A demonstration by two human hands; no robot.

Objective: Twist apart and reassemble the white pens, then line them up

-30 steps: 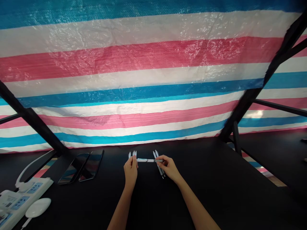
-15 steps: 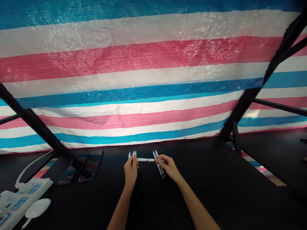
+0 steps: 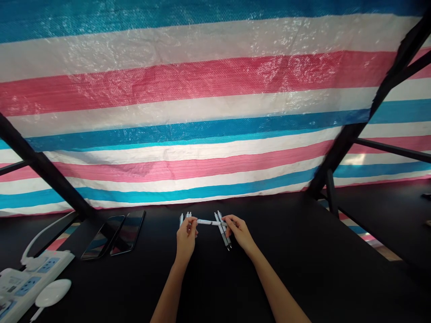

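A white pen (image 3: 206,222) is stretched sideways between my two hands, above the black table. My left hand (image 3: 186,237) pinches its left end between thumb and fingers. Its other end, with a grey grip, is pinched by my right hand (image 3: 238,231). Two more white pens with grey grips (image 3: 223,233) lie side by side just left of my right fingers, tips toward me. Behind my left hand, several white pens (image 3: 182,219) show their clicker ends; their lower parts are mostly hidden by the hand.
Two dark phones or tablets (image 3: 128,233) lie on the black table (image 3: 215,287) to the left. Nearer me are a white power strip (image 3: 43,273) and a white mouse-shaped device (image 3: 53,292). Black frame bars (image 3: 340,148) slant on both sides before a striped tarp (image 3: 202,107).
My left hand has shifted slightly right, and the pen between my hands has tilted a little, its left end now higher. The pens on the table have not moved.
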